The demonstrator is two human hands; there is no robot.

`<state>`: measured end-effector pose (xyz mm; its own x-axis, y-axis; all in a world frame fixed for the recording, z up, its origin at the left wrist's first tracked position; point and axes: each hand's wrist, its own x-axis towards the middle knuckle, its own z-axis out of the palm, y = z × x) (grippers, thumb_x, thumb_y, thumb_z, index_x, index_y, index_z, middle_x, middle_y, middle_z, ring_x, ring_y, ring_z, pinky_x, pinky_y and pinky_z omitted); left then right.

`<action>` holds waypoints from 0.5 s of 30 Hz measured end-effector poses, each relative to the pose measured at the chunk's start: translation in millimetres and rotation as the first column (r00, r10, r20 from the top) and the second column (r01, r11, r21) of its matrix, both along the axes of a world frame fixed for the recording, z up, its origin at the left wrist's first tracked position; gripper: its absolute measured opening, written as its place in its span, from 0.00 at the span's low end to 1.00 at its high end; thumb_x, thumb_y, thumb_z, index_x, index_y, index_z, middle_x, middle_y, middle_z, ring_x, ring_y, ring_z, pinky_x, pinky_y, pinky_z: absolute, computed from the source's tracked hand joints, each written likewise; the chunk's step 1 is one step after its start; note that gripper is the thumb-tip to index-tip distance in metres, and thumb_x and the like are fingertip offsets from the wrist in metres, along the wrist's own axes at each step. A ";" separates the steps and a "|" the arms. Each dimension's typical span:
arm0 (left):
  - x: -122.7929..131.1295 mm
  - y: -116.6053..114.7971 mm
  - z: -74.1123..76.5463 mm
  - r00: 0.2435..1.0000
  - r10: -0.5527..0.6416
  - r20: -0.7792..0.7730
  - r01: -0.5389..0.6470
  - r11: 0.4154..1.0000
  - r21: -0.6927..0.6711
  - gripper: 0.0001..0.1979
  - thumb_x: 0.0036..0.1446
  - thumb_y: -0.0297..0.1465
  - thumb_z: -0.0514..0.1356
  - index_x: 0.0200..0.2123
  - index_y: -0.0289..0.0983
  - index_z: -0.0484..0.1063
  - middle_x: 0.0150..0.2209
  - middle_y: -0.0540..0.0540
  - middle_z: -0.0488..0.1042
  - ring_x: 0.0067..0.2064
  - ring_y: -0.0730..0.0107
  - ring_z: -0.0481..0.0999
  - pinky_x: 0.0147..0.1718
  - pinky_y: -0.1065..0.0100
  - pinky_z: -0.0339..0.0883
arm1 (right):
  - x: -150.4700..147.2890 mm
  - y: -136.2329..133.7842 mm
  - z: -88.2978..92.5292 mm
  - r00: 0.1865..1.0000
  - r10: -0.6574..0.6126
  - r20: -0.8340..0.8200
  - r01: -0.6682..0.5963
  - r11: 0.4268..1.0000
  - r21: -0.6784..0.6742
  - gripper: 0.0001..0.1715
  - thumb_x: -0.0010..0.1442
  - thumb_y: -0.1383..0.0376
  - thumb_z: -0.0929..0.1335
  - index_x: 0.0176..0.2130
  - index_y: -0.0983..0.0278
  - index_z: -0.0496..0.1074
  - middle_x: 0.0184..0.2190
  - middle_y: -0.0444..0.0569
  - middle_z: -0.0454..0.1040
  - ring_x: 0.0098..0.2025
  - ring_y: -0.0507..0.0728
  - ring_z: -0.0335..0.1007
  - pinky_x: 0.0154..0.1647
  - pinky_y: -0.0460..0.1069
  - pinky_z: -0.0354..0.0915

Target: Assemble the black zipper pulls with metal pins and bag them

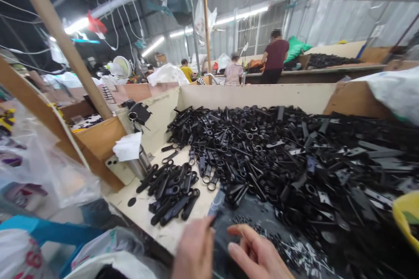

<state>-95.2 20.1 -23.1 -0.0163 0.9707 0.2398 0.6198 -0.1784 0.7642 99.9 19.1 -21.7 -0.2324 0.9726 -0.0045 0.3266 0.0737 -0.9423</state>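
A large heap of black zipper pulls [271,157] fills the wooden bench tray [157,222], whose pale board wall [255,96] stands behind it. To the left of the heap lies a looser group of long black pulls [172,194]. My left hand [193,248] is at the bottom of the view, its fingers pinching a dark flat pull [216,203] upright. My right hand [255,253] is next to it, with fingers apart and nothing visible in them. Just beyond that hand lies a scatter of tiny black and silver parts [281,244].
A white tissue [127,146] rests on a metal cup [140,165] at the tray's left corner. Plastic bags [42,170] hang at left, and a yellow bowl [407,218] sits at right. Several people work at benches farther back, one in a maroon shirt [275,52].
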 end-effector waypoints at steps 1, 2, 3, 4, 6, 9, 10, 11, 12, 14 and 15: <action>-18.9 13.2 12.3 0.989 0.100 -0.107 -0.090 0.991 0.097 0.16 0.70 0.37 0.55 0.53 0.40 0.79 0.47 0.37 0.84 0.49 0.47 0.79 0.52 0.54 0.67 | 3.7 7.2 8.2 0.990 0.022 0.137 -0.029 0.998 0.052 0.18 0.67 0.51 0.68 0.45 0.60 0.79 0.25 0.42 0.77 0.27 0.56 0.72 0.30 0.48 0.64; -37.9 27.6 22.0 0.961 0.172 -0.215 -0.133 0.974 0.183 0.17 0.69 0.37 0.56 0.54 0.38 0.78 0.46 0.36 0.83 0.48 0.47 0.79 0.51 0.52 0.67 | 7.6 14.6 16.8 0.965 0.006 0.262 -0.036 0.993 0.109 0.15 0.68 0.55 0.67 0.44 0.60 0.79 0.25 0.42 0.77 0.27 0.56 0.73 0.31 0.48 0.63; -55.3 42.6 28.0 0.928 0.196 -0.318 -0.115 0.959 0.258 0.19 0.70 0.37 0.55 0.54 0.34 0.77 0.49 0.33 0.82 0.52 0.46 0.78 0.55 0.51 0.66 | 11.3 22.5 25.1 0.932 -0.035 0.361 -0.027 0.986 0.165 0.13 0.68 0.58 0.66 0.42 0.60 0.79 0.28 0.43 0.79 0.29 0.56 0.75 0.33 0.48 0.64; -69.8 57.2 30.2 0.883 0.236 -0.406 -0.097 0.938 0.334 0.21 0.71 0.37 0.52 0.54 0.30 0.77 0.53 0.30 0.81 0.55 0.46 0.76 0.58 0.50 0.65 | 14.5 30.9 32.5 0.898 -0.089 0.431 -0.006 0.976 0.216 0.12 0.69 0.62 0.65 0.41 0.59 0.79 0.31 0.44 0.81 0.33 0.56 0.77 0.35 0.48 0.64; -87.4 81.0 25.1 0.818 0.312 -0.483 -0.112 0.911 0.398 0.24 0.71 0.37 0.48 0.53 0.28 0.77 0.55 0.28 0.79 0.59 0.41 0.73 0.59 0.45 0.64 | 17.2 48.9 43.4 0.843 -0.179 0.508 0.039 0.961 0.274 0.14 0.70 0.66 0.63 0.42 0.59 0.78 0.37 0.47 0.82 0.38 0.57 0.79 0.39 0.48 0.65; -88.8 95.5 10.7 0.803 0.333 -0.494 -0.142 0.912 0.384 0.25 0.71 0.37 0.46 0.54 0.28 0.77 0.57 0.27 0.77 0.63 0.37 0.69 0.60 0.40 0.61 | 8.6 75.1 48.9 0.795 -0.206 0.570 0.044 0.958 0.285 0.09 0.69 0.65 0.66 0.45 0.58 0.77 0.42 0.48 0.83 0.41 0.58 0.80 0.41 0.48 0.65; -85.9 95.3 8.0 0.797 0.340 -0.499 -0.150 0.912 0.382 0.26 0.71 0.37 0.46 0.55 0.28 0.76 0.59 0.27 0.76 0.64 0.36 0.68 0.61 0.40 0.60 | 3.1 82.9 48.6 0.781 -0.203 0.591 0.035 0.958 0.283 0.08 0.67 0.64 0.68 0.46 0.58 0.77 0.43 0.48 0.83 0.42 0.59 0.80 0.42 0.48 0.66; -82.6 93.3 7.0 0.791 0.352 -0.501 -0.156 0.907 0.391 0.26 0.72 0.37 0.45 0.57 0.28 0.75 0.60 0.27 0.74 0.65 0.36 0.67 0.62 0.39 0.59 | -2.4 89.7 47.9 0.767 -0.201 0.609 0.030 0.960 0.280 0.08 0.66 0.63 0.70 0.46 0.58 0.78 0.43 0.49 0.83 0.43 0.59 0.80 0.43 0.49 0.66; -79.4 90.0 7.7 0.790 0.370 -0.489 -0.164 0.896 0.412 0.27 0.72 0.38 0.45 0.59 0.28 0.74 0.62 0.26 0.72 0.67 0.35 0.65 0.63 0.39 0.57 | -6.9 95.5 47.2 0.755 -0.203 0.624 0.031 0.961 0.275 0.07 0.66 0.64 0.71 0.45 0.59 0.78 0.43 0.50 0.83 0.43 0.60 0.81 0.43 0.49 0.66; -73.5 81.0 12.1 0.826 0.384 -0.412 -0.183 0.875 0.449 0.28 0.71 0.41 0.46 0.58 0.26 0.74 0.63 0.25 0.70 0.67 0.35 0.63 0.66 0.39 0.52 | -10.0 101.7 48.0 0.740 -0.216 0.637 0.045 0.961 0.273 0.05 0.67 0.66 0.70 0.40 0.61 0.78 0.41 0.51 0.82 0.42 0.59 0.81 0.42 0.48 0.66; -70.0 75.4 14.5 0.866 0.370 -0.338 -0.206 0.877 0.434 0.28 0.70 0.44 0.48 0.55 0.28 0.76 0.61 0.26 0.72 0.65 0.36 0.66 0.65 0.41 0.53 | -7.8 101.3 50.1 0.741 -0.225 0.633 0.053 0.959 0.278 0.07 0.67 0.68 0.69 0.38 0.61 0.78 0.40 0.50 0.82 0.41 0.58 0.81 0.41 0.48 0.66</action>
